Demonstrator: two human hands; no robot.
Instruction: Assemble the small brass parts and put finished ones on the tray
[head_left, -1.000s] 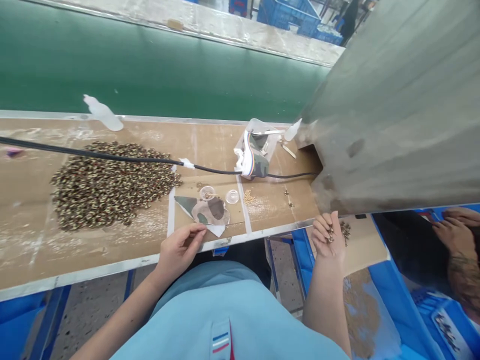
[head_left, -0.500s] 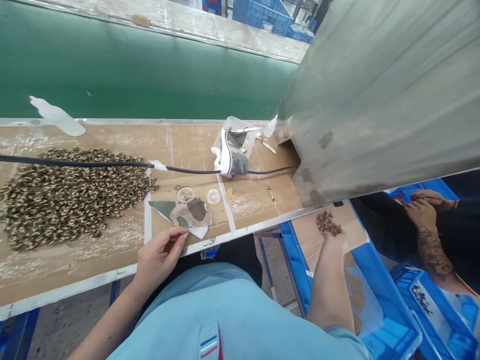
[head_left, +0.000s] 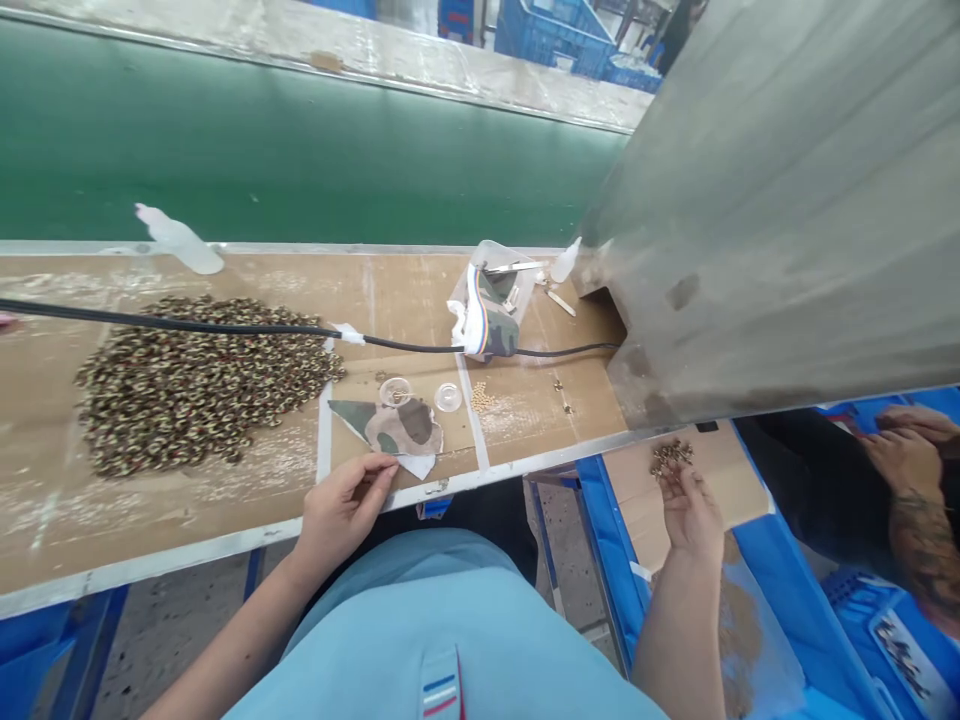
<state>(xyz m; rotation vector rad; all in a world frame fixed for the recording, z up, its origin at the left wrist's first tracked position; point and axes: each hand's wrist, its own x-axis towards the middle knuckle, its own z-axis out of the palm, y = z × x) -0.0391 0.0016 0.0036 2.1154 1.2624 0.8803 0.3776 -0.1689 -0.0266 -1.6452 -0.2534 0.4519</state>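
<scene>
In the head view, the left hand (head_left: 349, 505) is seen at lower centre-left, with thumb and forefinger brought together at the near edge of one camouflage-patterned scrap (head_left: 405, 428); whether anything is pinched between them cannot be told. The right hand (head_left: 691, 515) is seen at lower right, its fingers loosely curled at one small heap of pieces (head_left: 671, 457) on a cardboard sheet (head_left: 637, 490); whether any piece is grasped cannot be told.

One large pile of small brown-and-cream pieces (head_left: 202, 385), too many to be counted, is spread at the left of the frame. Near the centre, two round clear containers (head_left: 448, 397) are seen, one of them touching the scrap, and one cluster of tiny tan beads (head_left: 481, 397) lies just beside the other. Two more small pieces (head_left: 568, 409) lie to the right of the beads.

Above these, one clear tray (head_left: 529, 290) is partly covered by camouflage fabric (head_left: 501, 325) with one striped band. Two white bottles (head_left: 566, 260) are seen, one at upper left and one beside the grey metal housing (head_left: 750, 230). One black cable (head_left: 405, 346) is run across the worktop. One label (head_left: 439, 688) with blue, white and red stripes is shown on the blue garment (head_left: 495, 630). At the right edge, two hands of another person (head_left: 907, 450) are seen.
</scene>
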